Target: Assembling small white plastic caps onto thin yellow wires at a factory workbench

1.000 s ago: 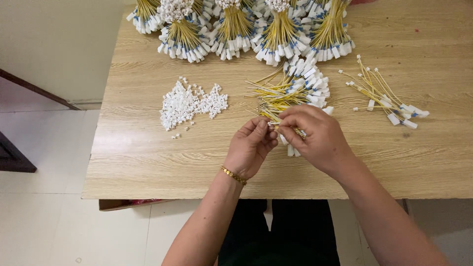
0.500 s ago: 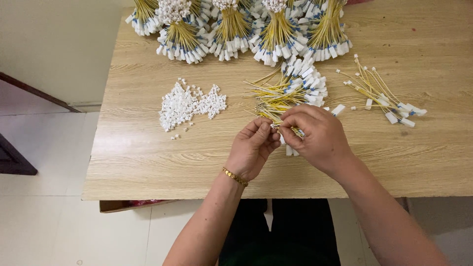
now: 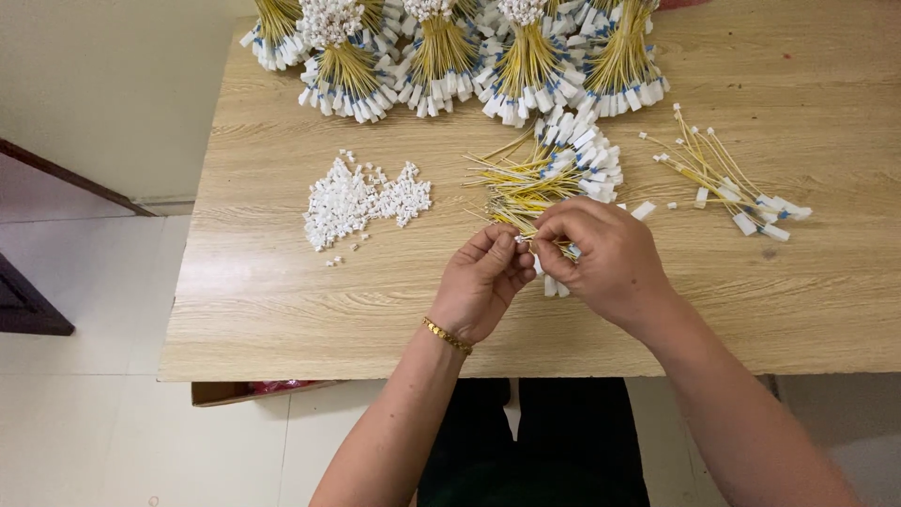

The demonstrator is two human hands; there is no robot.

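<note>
Head view, looking straight down. Nearest the camera: two bare forearms rising from the bottom edge, dark trousers between them. Gold bracelet on the left wrist.

Both hands meet just above the middle of the wooden worktop. Left hand: fingers curled in, thumb and forefinger pinched on a tiny white piece. Right hand: fingers closed in a pinch on the end of a thin yellow wire, touching the left fingertips. Whether the white piece is already on the wire end cannot be told; it is too small.

Directly beyond the hands, at 12 o'clock: loose heap of yellow wires with white-and-blue ends, fanned across the worktop, its near edge running under the right hand. A few white ends poke out below the right hand's fingers.

At 10 o'clock from the hands, well apart: pile of small white pieces, spread flat, with some strays just beside it toward the near edge.

At 2 o'clock, near the right side of the worktop: small separate batch of wires, laid roughly parallel, white ends pointing to the right. One white end lies alone between this batch and the right hand.

Farthest, along the far edge at 12 o'clock: row of tied bundles of wires, yellow stems gathered, white-and-blue ends splayed toward the camera. Bundles touch one another.

Left of the worktop: pale tiled floor and a cream wall.
</note>
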